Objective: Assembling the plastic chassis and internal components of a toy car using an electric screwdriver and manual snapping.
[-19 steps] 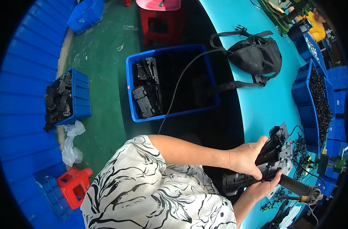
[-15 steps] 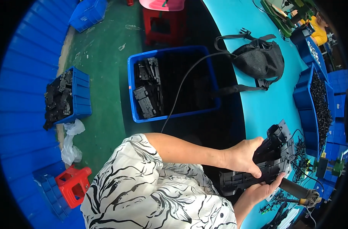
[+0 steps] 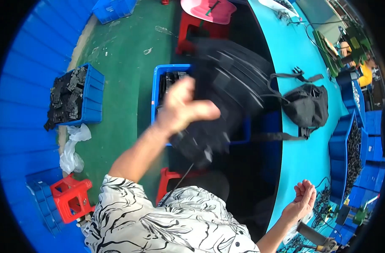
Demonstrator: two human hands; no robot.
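Note:
My left hand (image 3: 182,107) grips a stack of black plastic parts (image 3: 226,97), blurred by motion, held in the air over the blue crate (image 3: 158,80) on the floor that holds more black parts. My right hand (image 3: 301,201) rests at the near edge of the turquoise table (image 3: 302,63), fingers loosely curled and apart, holding nothing. A heap of small black parts and wires (image 3: 325,200) lies just right of that hand.
A black bag (image 3: 306,103) with straps lies on the table. Blue bins (image 3: 348,143) of black parts line the table's right side. Another blue crate (image 3: 80,95) of black parts, white plastic wrap (image 3: 72,147) and red stools (image 3: 70,198) stand on the green floor.
Both hands held the black parts at the table edge before. Now my left hand has swung them left and up over the floor crate, and my right hand has let go.

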